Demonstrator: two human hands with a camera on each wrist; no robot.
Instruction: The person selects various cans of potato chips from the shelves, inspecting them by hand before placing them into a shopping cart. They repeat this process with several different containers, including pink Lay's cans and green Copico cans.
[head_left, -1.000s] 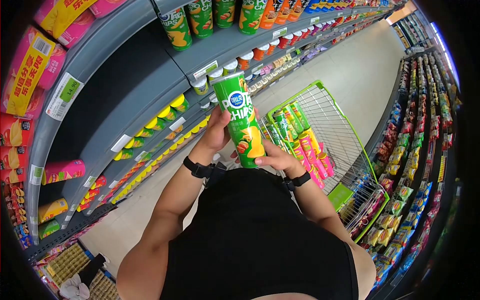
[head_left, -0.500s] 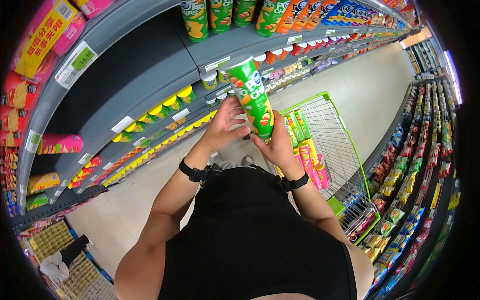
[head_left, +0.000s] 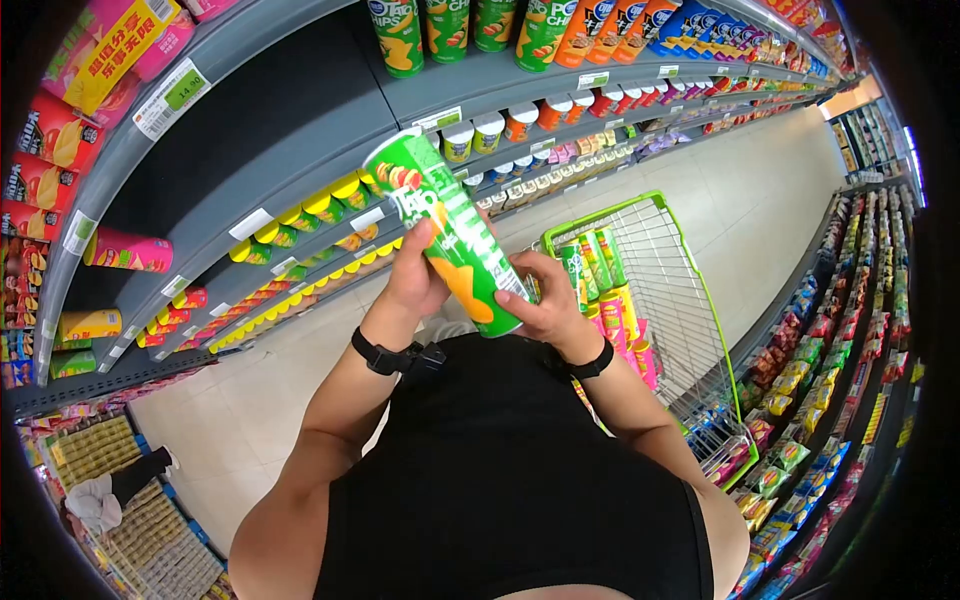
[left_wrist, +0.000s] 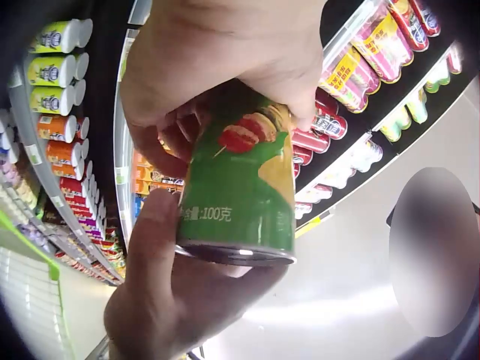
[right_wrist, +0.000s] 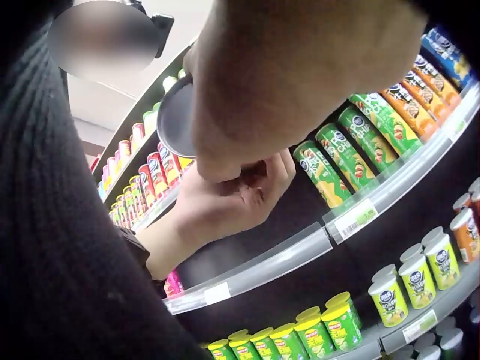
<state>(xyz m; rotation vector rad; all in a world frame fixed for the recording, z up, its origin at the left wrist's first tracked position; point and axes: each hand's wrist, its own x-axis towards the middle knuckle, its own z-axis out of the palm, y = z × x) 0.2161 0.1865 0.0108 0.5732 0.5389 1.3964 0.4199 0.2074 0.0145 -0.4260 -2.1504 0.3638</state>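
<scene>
Both hands hold a green potato chip can [head_left: 450, 240], tilted with its top toward the shelf in the head view. The left hand [head_left: 413, 283] grips the can's side, thumb along it. At the bottom end, the right hand [head_left: 553, 305] holds it between thumb and curled fingers. Print on the can's side faces up, with a pale block of small text. In the left wrist view the can's lower part [left_wrist: 240, 187] shows a skewer picture and "100克". Its dark round base [right_wrist: 178, 118] appears in the right wrist view, partly hidden by the right hand.
A shopping cart [head_left: 690, 290] with a green rim stands at the right, holding several chip cans [head_left: 610, 310]. Curved shelves with more green cans [head_left: 445, 30] and a price tag [head_left: 172, 98] are ahead and left. Bagged snacks [head_left: 800, 380] line the right-hand shelf.
The can has turned about its length, from its front label to a side with small text, and its top now leans left. The left hand, loose beside it half a second ago, grips it again.
</scene>
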